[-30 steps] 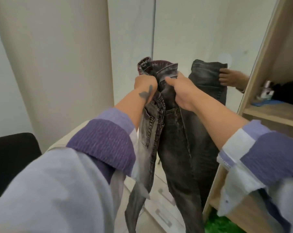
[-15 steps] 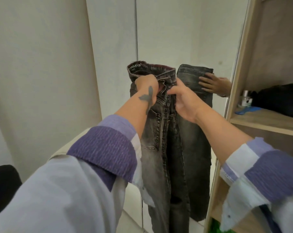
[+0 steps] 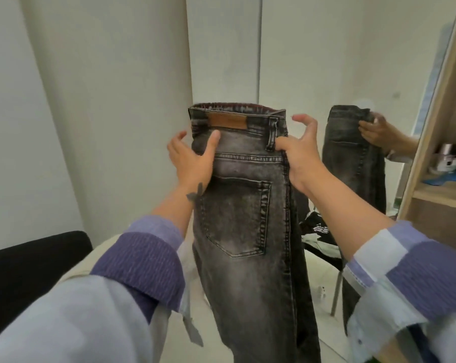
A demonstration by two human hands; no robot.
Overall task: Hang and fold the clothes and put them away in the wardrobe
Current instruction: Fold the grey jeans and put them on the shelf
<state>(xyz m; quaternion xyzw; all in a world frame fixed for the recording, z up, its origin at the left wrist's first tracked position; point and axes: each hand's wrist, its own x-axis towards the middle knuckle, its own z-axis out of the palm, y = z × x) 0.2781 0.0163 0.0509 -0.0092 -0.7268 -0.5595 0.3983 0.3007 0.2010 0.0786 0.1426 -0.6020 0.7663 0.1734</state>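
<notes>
Jeans (image 3: 242, 205) now turned back-pocket side out; left hand (image 3: 190, 158) and right hand (image 3: 300, 158) pinch waistband edges, other fingers spread.

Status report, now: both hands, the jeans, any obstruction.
Left hand grips jeans at waistband edge, thumb across the front. Right hand pinches the other edge, fingers spread. Jeans hang folded lengthwise, back pocket showing. Nothing in the way.

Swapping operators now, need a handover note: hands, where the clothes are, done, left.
Left hand: grips the jeans at the waistband's left edge, thumb on front.
Right hand: pinches the right edge by the belt loop, other fingers spread.
Jeans: held up, doubled lengthwise, back pocket facing the camera, legs hanging down, in front of the wardrobe.
Done: legs doubled together.
Left: fold further, shelve.
</notes>
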